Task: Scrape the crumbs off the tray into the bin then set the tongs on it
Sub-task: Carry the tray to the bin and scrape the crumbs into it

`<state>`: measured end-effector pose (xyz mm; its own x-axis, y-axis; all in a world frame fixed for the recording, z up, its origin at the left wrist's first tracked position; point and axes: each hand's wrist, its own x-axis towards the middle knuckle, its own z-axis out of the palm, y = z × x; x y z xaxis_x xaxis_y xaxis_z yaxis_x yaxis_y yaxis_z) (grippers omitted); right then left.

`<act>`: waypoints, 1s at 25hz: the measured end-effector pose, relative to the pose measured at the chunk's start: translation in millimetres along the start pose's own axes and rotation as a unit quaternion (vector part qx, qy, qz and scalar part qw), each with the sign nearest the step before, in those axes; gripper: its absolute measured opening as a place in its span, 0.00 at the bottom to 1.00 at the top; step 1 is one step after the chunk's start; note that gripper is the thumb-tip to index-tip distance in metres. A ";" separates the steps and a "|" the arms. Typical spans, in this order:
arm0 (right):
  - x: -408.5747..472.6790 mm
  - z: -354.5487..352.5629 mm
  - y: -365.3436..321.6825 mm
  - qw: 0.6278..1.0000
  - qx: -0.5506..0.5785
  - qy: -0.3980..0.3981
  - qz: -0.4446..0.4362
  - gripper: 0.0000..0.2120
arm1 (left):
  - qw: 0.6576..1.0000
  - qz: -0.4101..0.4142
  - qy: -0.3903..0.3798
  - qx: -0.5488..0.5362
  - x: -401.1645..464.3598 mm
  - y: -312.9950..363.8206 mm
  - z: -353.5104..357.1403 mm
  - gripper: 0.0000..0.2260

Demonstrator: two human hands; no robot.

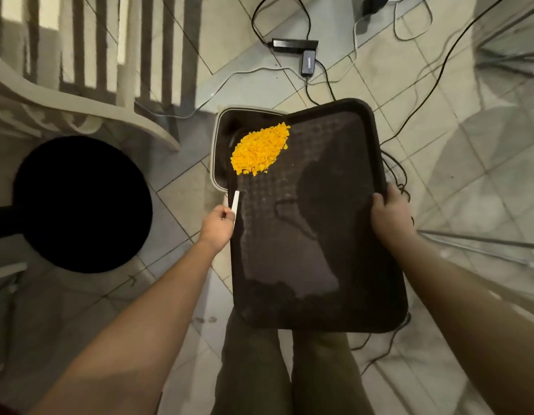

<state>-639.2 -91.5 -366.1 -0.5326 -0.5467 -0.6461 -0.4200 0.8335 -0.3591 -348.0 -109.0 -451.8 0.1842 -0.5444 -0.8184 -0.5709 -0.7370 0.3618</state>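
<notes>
Gripping the right edge of the dark tray (304, 235), the right hand (390, 214) is closed around the rim and holds the tray out over the floor, its far left corner overlapping the open bin (227, 121). The left hand (216, 227) sits at the tray's near left edge, pinched narrow on a small white scraper (235, 202) whose blade points toward the far side. The orange crumbs (259, 149) lie heaped in that far left corner, directly far of the scraper and close to the bin's mouth; whether any already spill over the rim is hard to tell from this angle. The heap's long axis runs diagonally, near left to far right. The left hand is plainly the nearer one, so the coming push likely runs straight away from the person, toward the bin. No tongs appear anywhere in view.
</notes>
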 end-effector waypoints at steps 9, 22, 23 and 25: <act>20.1 11.4 6.7 0.999 -0.018 -0.039 0.022 0.12 | 0.999 0.013 0.015 0.032 22.2 -6.7 16.3 0.07; 28.7 11.0 15.0 0.999 0.020 -0.017 -0.032 0.18 | 0.969 0.153 0.130 0.141 22.8 41.3 18.4 0.10; 29.3 10.4 15.4 0.999 0.026 -0.018 -0.033 0.18 | 0.969 0.162 0.118 0.143 26.4 48.0 21.6 0.10; 29.0 8.4 15.5 0.999 0.035 -0.022 -0.033 0.19 | 0.968 0.177 0.111 0.140 33.1 59.9 27.3 0.09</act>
<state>-655.0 -93.8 -396.1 -0.4722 -0.5981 -0.6475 -0.4006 0.8000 -0.4467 -398.0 -160.2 -469.4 0.0861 -0.8386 -0.5379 -0.8190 -0.3670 0.4411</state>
